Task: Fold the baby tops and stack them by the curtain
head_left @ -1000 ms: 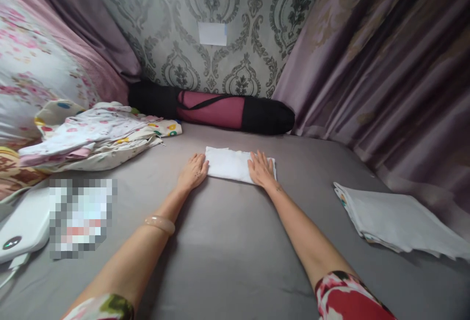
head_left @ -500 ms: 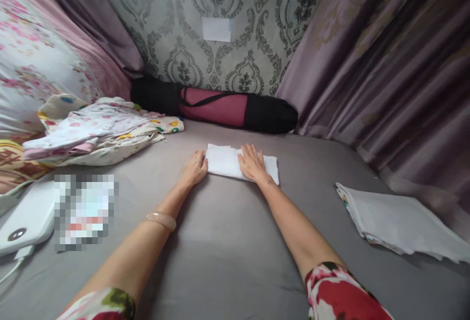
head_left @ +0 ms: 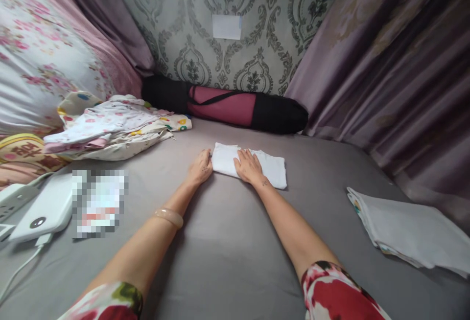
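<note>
A folded white cloth [head_left: 273,167] lies as a flat oblong on the grey bed sheet. My right hand [head_left: 248,166] rests palm down on the middle of it, with its fingers stretched out. At the cloth's left end, my left hand [head_left: 201,166] has its fingers curled and pressed together around the edge; its fingertips are partly hidden. Further to the right lies another folded pale cloth [head_left: 414,229], with coloured print showing at its left edge, apart from both hands.
Printed children's clothes [head_left: 113,122] are heaped at the left. Nearer are a white power bank [head_left: 51,210] with a cable, a power strip [head_left: 16,197] and a blurred-out item [head_left: 103,202]. A long black and maroon bag [head_left: 223,107] lies along the wall, with curtains [head_left: 385,65] at the right.
My right hand has slid left along the folded white cloth, towards my left hand. My left hand stays at the cloth's left end. The view has turned slightly left.
</note>
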The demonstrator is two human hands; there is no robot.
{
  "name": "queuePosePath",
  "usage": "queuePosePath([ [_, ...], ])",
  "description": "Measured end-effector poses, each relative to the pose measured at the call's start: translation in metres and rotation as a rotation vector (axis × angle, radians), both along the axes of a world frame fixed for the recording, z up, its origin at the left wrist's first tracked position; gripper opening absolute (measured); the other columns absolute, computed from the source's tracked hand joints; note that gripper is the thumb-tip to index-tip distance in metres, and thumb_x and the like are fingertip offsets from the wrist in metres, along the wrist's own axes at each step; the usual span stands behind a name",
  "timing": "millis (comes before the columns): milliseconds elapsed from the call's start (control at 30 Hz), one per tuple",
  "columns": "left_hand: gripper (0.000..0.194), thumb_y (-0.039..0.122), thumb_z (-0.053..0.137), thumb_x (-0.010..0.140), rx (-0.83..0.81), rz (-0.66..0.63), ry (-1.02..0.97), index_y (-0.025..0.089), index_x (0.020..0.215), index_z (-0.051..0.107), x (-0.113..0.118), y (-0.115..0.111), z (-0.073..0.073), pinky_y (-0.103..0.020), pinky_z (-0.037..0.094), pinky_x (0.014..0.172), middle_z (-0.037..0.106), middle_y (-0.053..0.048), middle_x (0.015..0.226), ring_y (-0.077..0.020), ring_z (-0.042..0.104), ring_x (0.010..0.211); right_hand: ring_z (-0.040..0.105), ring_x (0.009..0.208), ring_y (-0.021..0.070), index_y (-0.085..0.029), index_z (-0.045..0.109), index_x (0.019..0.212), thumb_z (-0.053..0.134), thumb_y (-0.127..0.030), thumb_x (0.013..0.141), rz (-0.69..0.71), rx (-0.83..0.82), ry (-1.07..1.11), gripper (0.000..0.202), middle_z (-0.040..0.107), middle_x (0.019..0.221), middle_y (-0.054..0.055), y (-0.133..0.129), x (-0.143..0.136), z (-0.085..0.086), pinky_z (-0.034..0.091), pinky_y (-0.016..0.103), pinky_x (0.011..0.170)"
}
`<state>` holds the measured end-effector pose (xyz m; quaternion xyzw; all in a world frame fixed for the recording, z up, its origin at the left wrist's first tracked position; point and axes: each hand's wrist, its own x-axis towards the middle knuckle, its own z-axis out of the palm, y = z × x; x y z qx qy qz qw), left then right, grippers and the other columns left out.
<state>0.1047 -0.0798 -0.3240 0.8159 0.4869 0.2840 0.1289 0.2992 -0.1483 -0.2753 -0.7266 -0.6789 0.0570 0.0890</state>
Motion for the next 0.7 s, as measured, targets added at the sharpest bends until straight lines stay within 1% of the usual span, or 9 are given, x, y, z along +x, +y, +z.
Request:
queuePosePath([
  [67, 0.043, 0.015, 0.037, 0.089, 0.013, -0.006, 0.013, 0.01, 0.13, 0.047, 0.0, 0.001, -0.001, -0.043, 0.039, 0.108, 0.057, -0.019, 0.131, -0.0261, 0.051, 0.126, 0.022, 0.145, 0.0268, -0.008, 0.036, 0.148, 0.026, -0.039, 0.1, -0.001, -0.024, -0.011, 0.058, 0.033, 0.155, 0.012, 0.003, -0.004, 0.001, 0.012, 0.045, 0.118],
  [200, 0.041, 0.015, 0.038, 0.088, 0.029, -0.009, 0.051, 0.009, 0.128, 0.047, 0.001, 0.001, -0.002, -0.043, 0.04, 0.107, 0.057, -0.02, 0.129, -0.027, 0.051, 0.126, 0.017, 0.147, 0.0257, -0.005, 0.034, 0.148, 0.026, -0.039, 0.1, 0.072, 0.041, -0.055, 0.059, 0.031, 0.156, 0.013, 0.011, -0.016, 0.002, 0.007, 0.044, 0.119],
  [267, 0.041, 0.014, 0.038, 0.088, 0.038, -0.001, 0.058, 0.01, 0.128, 0.046, 0.001, 0.001, -0.002, -0.043, 0.039, 0.108, 0.057, -0.019, 0.13, -0.0268, 0.05, 0.127, 0.017, 0.147, 0.0252, -0.004, 0.033, 0.149, 0.026, -0.038, 0.1, 0.104, 0.026, -0.051, 0.059, 0.029, 0.157, 0.013, 0.014, -0.023, 0.0, 0.009, 0.042, 0.119],
  [333, 0.041, 0.014, 0.039, 0.088, 0.037, 0.003, 0.064, 0.01, 0.128, 0.046, 0.002, 0.001, -0.002, -0.043, 0.039, 0.107, 0.057, -0.019, 0.13, -0.0269, 0.05, 0.127, 0.019, 0.146, 0.0263, -0.002, 0.033, 0.148, 0.026, -0.037, 0.1, 0.104, -0.014, -0.048, 0.06, 0.028, 0.157, 0.014, 0.015, -0.029, -0.002, 0.012, 0.041, 0.118],
  [400, 0.041, 0.014, 0.038, 0.087, 0.032, 0.0, 0.062, 0.01, 0.128, 0.045, 0.002, 0.001, -0.001, -0.043, 0.04, 0.107, 0.057, -0.019, 0.129, -0.0266, 0.051, 0.125, 0.019, 0.146, 0.0273, -0.001, 0.034, 0.148, 0.026, -0.036, 0.1, 0.093, -0.022, -0.049, 0.059, 0.029, 0.157, 0.015, 0.018, -0.033, -0.002, 0.01, 0.043, 0.118],
  [500, 0.043, 0.012, 0.039, 0.085, 0.034, 0.002, 0.02, 0.01, 0.128, 0.045, 0.003, 0.0, 0.001, -0.042, 0.04, 0.107, 0.057, -0.019, 0.129, -0.0255, 0.052, 0.123, 0.017, 0.147, 0.0259, -0.003, 0.033, 0.149, 0.025, -0.034, 0.1, 0.148, -0.003, -0.032, 0.058, 0.028, 0.157, 0.014, 0.024, -0.044, 0.001, 0.007, 0.043, 0.119],
  [567, 0.044, 0.012, 0.04, 0.085, 0.03, 0.004, -0.023, 0.009, 0.129, 0.045, 0.003, -0.001, 0.002, -0.042, 0.039, 0.108, 0.056, -0.02, 0.13, -0.0253, 0.051, 0.125, 0.016, 0.148, 0.0245, -0.005, 0.03, 0.15, 0.024, -0.033, 0.1, 0.193, 0.0, -0.007, 0.058, 0.027, 0.158, 0.011, 0.03, -0.053, 0.003, 0.008, 0.043, 0.119],
  [700, 0.044, 0.017, 0.038, 0.089, 0.005, 0.007, -0.101, 0.007, 0.131, 0.045, 0.003, -0.002, 0.003, -0.043, 0.039, 0.109, 0.055, -0.021, 0.131, -0.0257, 0.05, 0.127, 0.016, 0.148, 0.0244, -0.004, 0.03, 0.15, 0.022, -0.031, 0.1, 0.217, -0.026, 0.024, 0.058, 0.025, 0.159, 0.012, 0.042, -0.068, 0.001, 0.009, 0.043, 0.12],
])
